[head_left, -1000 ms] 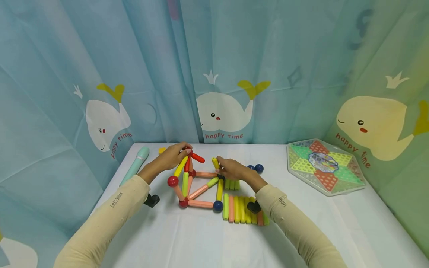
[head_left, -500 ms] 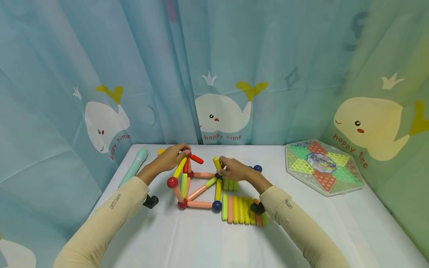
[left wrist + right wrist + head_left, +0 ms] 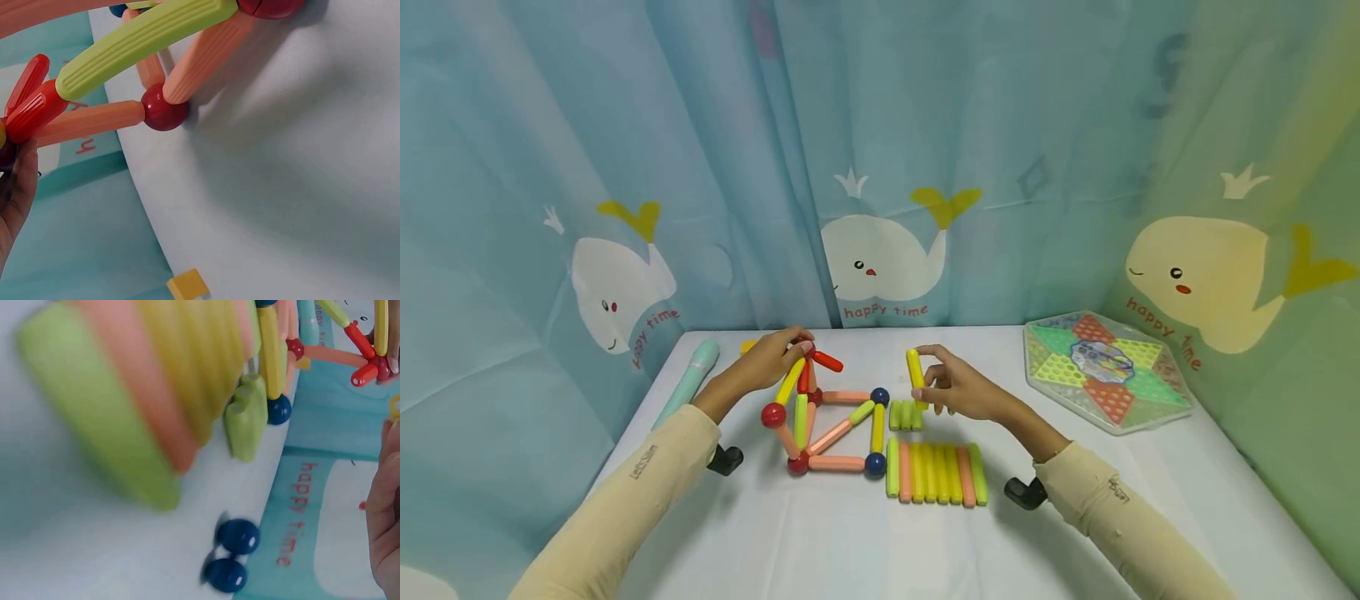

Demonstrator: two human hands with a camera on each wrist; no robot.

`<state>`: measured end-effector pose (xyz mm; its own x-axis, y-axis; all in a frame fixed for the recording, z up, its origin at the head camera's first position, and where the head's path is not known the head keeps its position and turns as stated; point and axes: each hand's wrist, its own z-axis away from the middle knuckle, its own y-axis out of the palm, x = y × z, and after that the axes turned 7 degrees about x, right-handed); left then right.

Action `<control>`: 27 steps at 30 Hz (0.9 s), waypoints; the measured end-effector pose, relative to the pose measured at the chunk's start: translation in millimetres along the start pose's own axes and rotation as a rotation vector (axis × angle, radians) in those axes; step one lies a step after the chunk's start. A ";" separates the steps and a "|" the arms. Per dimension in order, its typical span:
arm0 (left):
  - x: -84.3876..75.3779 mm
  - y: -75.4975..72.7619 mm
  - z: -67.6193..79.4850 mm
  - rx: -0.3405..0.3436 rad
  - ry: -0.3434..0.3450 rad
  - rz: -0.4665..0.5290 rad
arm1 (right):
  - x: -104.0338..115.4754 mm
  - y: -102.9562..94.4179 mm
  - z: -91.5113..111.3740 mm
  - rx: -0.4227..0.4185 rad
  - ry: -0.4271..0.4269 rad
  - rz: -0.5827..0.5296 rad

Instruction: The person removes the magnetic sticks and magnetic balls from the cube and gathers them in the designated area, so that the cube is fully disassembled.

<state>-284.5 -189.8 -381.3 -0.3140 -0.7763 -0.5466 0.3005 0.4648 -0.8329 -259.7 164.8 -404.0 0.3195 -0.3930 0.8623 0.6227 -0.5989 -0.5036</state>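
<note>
Against the bench's [image 3: 820,542] left edge, a mint-green cylinder [image 3: 688,383] is laid lengthwise, its near end hidden by a sleeve. A yellow block [image 3: 187,285] is seen close to the far left corner. By the far edge, left of centre, the top red ball [image 3: 807,348] of a rod-and-ball frame [image 3: 837,463] is grasped by the left hand [image 3: 767,360]. From that ball a short red rod [image 3: 829,362] is pointed rightward. The frame is stood on the bench left of centre; its right-hand corners are formed by two blue balls [image 3: 876,464] joined by a rod. Just right of it, three short green rods [image 3: 906,415] are set side by side; nearer the near edge, eight longer rods [image 3: 936,473] are lined up in a row. Above the short ones, a yellow rod [image 3: 916,375] is pinched nearly upright by the right hand [image 3: 962,387], clear of the frame. Two loose blue spheres [image 3: 240,536] are shown toward the far edge in the right wrist view. The far right corner is occupied by a many-sided game board [image 3: 1097,358].
</note>
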 end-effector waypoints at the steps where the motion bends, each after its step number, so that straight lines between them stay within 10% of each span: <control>1: 0.8 0.3 0.2 0.001 -0.002 -0.002 | -2.3 -0.9 6.4 -0.010 -0.006 -0.015; 16: 2.1 -1.9 5.1 0.003 -0.033 -0.015 | -48.1 -7.7 101.7 0.021 0.057 -0.036; 27: 4.3 -2.1 3.6 -0.007 -0.012 0.003 | -71.2 8.2 112.9 0.023 0.181 0.071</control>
<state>-283.3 -195.7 -381.6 -0.3026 -0.7799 -0.5479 0.2953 0.4699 -0.8319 -196.7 266.7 -463.5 0.2309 -0.5536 0.8001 0.6200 -0.5500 -0.5595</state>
